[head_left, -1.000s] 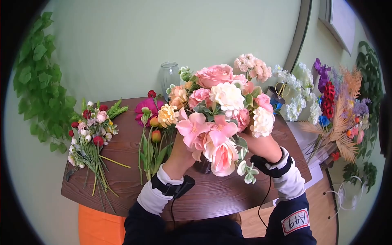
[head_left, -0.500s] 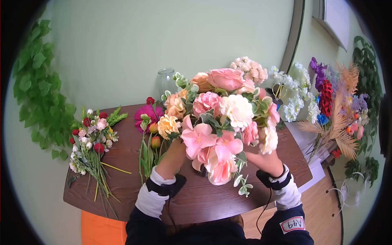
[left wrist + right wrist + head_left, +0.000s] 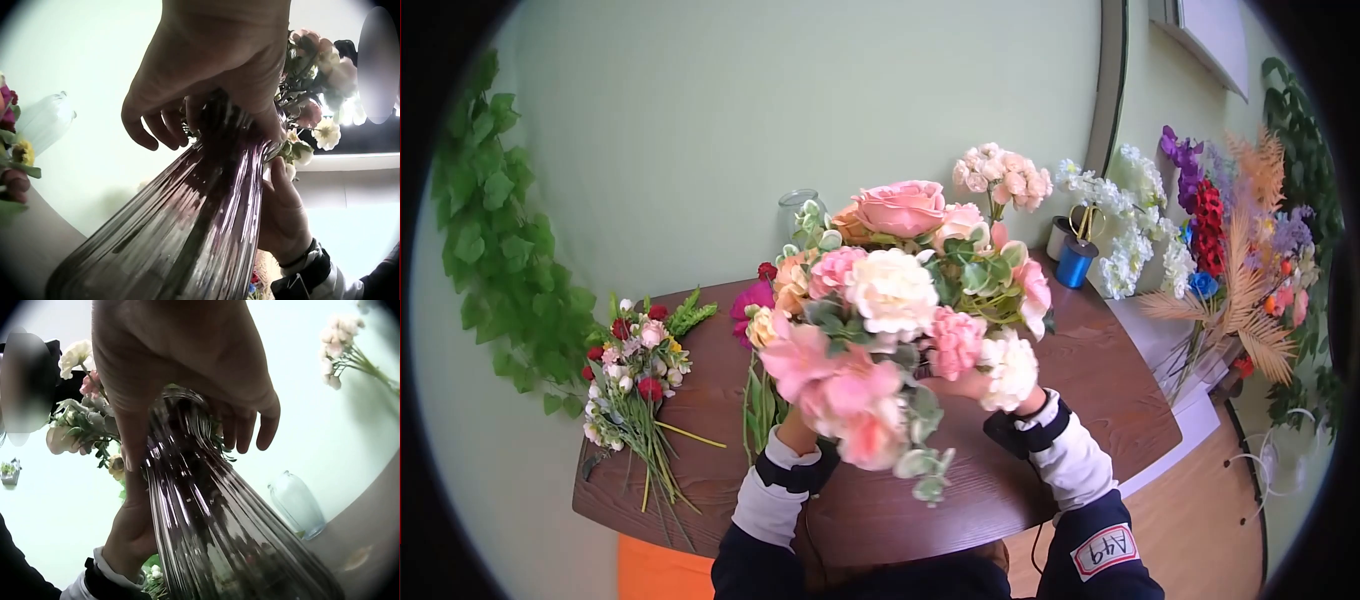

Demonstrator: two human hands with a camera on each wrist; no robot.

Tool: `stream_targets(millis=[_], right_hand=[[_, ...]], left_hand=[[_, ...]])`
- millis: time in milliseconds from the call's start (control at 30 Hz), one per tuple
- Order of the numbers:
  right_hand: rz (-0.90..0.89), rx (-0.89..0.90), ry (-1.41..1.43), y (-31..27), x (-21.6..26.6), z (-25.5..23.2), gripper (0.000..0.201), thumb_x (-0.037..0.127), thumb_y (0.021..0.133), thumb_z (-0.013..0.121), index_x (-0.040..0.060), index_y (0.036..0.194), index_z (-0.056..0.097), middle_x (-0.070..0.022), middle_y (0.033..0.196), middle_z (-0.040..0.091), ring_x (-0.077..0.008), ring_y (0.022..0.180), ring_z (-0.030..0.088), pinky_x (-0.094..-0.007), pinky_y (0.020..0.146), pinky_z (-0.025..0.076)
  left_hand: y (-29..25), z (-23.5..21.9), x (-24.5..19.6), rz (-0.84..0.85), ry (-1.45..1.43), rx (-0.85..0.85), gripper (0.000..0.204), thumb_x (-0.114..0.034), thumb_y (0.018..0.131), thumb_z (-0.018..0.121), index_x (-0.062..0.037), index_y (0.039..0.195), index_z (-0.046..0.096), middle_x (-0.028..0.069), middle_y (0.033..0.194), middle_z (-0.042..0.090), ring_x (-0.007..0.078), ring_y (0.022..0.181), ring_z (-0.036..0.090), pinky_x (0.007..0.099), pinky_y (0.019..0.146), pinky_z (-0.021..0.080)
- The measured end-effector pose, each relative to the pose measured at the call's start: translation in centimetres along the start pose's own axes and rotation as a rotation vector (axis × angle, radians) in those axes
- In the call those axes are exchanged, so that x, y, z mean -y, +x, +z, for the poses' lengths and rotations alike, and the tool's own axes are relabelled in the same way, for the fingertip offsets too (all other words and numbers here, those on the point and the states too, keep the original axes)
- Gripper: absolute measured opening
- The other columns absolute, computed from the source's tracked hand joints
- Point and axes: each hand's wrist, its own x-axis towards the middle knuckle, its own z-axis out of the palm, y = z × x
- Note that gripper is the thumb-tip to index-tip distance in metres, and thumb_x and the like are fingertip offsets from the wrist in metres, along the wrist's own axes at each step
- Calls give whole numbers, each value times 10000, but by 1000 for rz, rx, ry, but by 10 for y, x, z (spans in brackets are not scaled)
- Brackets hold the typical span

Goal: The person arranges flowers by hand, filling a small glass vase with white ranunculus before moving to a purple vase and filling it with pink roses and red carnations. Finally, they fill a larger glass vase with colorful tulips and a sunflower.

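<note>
A full bouquet (image 3: 890, 290) of pink, cream and peach flowers spreads over the middle of the table in the head view, covering most of its vase. Both wrist views show that vase (image 3: 187, 231) as ribbed, purplish clear glass with a narrow neck. My left hand (image 3: 212, 69) holds the neck from above, fingers curled round it. On the other side my right hand (image 3: 187, 356) grips the neck too, its thumb against the glass. In the head view the blooms hide the left fingers, while part of the right hand shows beneath them.
A clear glass jar (image 3: 800, 203) stands behind the bouquet. Left on the brown table (image 3: 880, 520) lies a bundle of small flowers (image 3: 635, 375). Toward the back right are pale pink blossoms (image 3: 1005, 178) and a blue spool (image 3: 1076, 262). More flowers (image 3: 1220, 240) crowd the right side.
The bouquet has shifted left and toward me, turning and tilting with both hands. More of the blue spool now shows. The head view has also shifted slightly.
</note>
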Motion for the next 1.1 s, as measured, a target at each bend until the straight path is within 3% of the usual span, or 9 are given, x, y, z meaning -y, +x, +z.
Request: stream_targets(millis=[100,167,267,333,367,667,700,933,1100], right_hand=[[-717,-517,321,35,-45,56,494,190,809,655,57,1249,474,-75,1212,509,-204,1091,500,-336,936,412],[-425,-487,724,49,-41,70,581,120,745,726,35,1250,453,-93,1205,499,-191,1098,491,-325,945,404],[-456,-834,509,56,-24,59,396,88,728,711,33,1083,543,-43,978,569,-166,937,544,-314,793,455],[-446,-740,876,70,-33,77,322,92,709,705,44,1002,580,-41,919,587,-170,836,567,-307,713,458],[-388,-782,938,68,-23,69,323,104,686,717,51,979,591,-67,942,604,-184,819,585,-306,725,468],[-247,-965,757,47,13,52,496,133,646,749,21,1091,559,-135,994,627,-315,913,602,-378,821,468],[-237,-977,673,54,8,57,522,135,647,750,18,1111,542,-140,987,626,-325,906,603,-381,806,473],[-210,-990,438,62,1,75,588,229,648,764,30,1145,521,-144,963,622,-338,878,606,-394,742,489],[-149,-795,412,51,6,81,522,315,761,648,70,1201,512,-151,1032,610,-323,922,597,-398,749,488]], left_hand=[[-6,-1,0,80,-281,15,667,-446,847,547,-38,1328,330,156,1155,507,321,1096,517,536,914,428],[-6,-4,7,106,-366,13,704,-467,844,550,-39,1350,313,161,1163,499,330,1108,511,551,923,426],[6,-16,45,-50,838,-918,264,-288,868,562,-97,1050,570,37,987,582,170,926,568,326,801,480],[43,26,-24,-105,1346,-437,452,-241,852,617,-27,1219,463,129,1173,539,299,1070,533,438,879,453],[56,32,-29,-100,1269,-470,365,-61,809,640,-29,1150,513,95,1131,578,176,1004,571,328,815,480],[105,116,-69,20,587,-849,299,-2,839,580,7,1136,560,74,1066,623,163,918,598,284,812,461],[100,112,-68,-26,1013,-753,315,18,843,545,6,1157,538,68,1077,612,156,921,594,280,809,461],[103,125,-58,268,499,-720,257,11,803,563,21,1060,565,58,1001,614,128,905,589,272,791,467],[65,76,-35,70,794,-742,474,-130,836,624,-28,1221,366,94,1157,493,186,1046,523,327,891,419]])
